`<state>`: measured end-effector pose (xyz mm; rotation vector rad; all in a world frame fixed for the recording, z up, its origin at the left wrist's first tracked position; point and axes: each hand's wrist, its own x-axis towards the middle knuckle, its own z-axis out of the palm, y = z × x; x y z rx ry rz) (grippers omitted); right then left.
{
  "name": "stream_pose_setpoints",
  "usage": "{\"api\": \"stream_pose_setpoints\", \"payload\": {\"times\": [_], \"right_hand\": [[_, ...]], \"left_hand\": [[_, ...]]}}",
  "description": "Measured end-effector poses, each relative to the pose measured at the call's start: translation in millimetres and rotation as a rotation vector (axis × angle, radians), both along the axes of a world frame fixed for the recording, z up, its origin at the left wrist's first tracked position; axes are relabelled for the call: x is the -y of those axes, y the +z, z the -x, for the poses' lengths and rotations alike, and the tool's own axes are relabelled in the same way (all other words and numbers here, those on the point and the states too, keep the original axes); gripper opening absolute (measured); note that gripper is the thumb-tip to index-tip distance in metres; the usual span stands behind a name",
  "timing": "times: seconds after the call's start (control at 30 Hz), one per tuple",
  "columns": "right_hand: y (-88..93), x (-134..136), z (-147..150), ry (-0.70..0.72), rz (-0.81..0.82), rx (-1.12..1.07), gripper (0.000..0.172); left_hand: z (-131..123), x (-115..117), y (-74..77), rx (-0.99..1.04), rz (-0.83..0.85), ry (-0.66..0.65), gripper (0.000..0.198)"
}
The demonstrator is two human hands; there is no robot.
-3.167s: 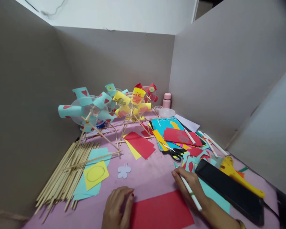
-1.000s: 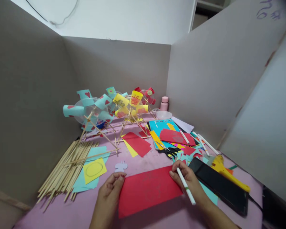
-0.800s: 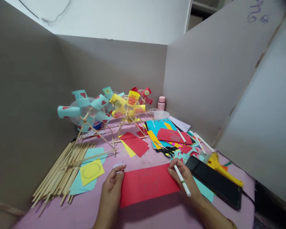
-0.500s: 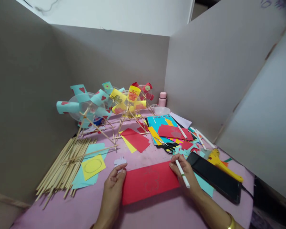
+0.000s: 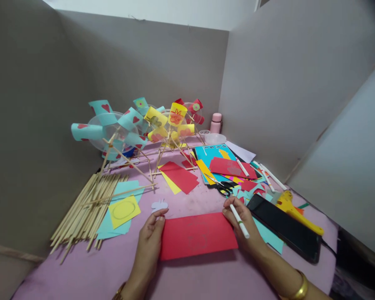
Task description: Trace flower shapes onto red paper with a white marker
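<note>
Between my two hands a sheet of red paper [image 5: 198, 236] is held up a little off the table, tilted toward me, with a faint drawn outline in its middle. My left hand [image 5: 151, 235] pinches its left edge between thumb and fingers. At the right edge, my right hand [image 5: 242, 221] grips the paper and also keeps a white marker pen [image 5: 239, 221] with a green band tucked against the fingers. Just beyond the paper's left corner lies a small pale butterfly-shaped cutout [image 5: 159, 205].
Bamboo sticks [image 5: 78, 212] and blue paper with a yellow square [image 5: 124, 211] lie left. Paper windmills [image 5: 111, 129] stand behind. Scissors [image 5: 224, 188], coloured sheets [image 5: 234, 167] and markers lie back right. A black phone [image 5: 284, 227] and yellow glue gun [image 5: 300, 214] are at right.
The red paper has tipped slightly, so its drawn outline looks fainter. Both hands keep their hold. The camera view has shifted a little, tilting down.
</note>
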<state>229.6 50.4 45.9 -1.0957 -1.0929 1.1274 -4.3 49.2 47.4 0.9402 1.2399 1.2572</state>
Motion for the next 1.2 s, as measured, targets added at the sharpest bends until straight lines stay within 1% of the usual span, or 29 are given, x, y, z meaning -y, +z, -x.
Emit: {"api": "stream_pose_setpoints", "payload": {"times": [0.17,0.3,0.43,0.53,0.67,0.83,1.07,1.2], "right_hand": [[0.8,-2,4,-0.029,-0.007,0.008,0.024],[-6.1,-3,5,-0.05,-0.028,0.011,0.023],[-12.6,-5,2,-0.061,-0.05,0.021,0.02],[-14.0,-7,-1,-0.083,-0.075,0.043,0.019],[-13.6,-8,-5,-0.113,-0.107,0.076,0.018],[-13.7,-7,-8,-0.108,-0.124,0.08,0.016],[-23.4,-6,-12,-0.138,-0.131,0.103,0.015],[-24.7,-4,-11,-0.116,-0.121,0.113,0.013]], "left_hand": [[0,-4,-2.9,0.005,0.016,0.0,0.062],[0,-4,-3.1,-0.029,-0.001,0.016,0.059],[-3,-5,-3.1,-0.068,-0.018,0.005,0.06],[-6,-5,-3.4,-0.108,-0.045,0.002,0.06],[-8,-5,-3.2,-0.171,-0.095,0.025,0.056],[-11,-7,-3.9,-0.227,-0.142,0.039,0.051],[-13,-11,-9.2,-0.307,-0.193,0.049,0.046],[-8,-11,-13.1,-0.381,-0.221,0.069,0.044]]}}
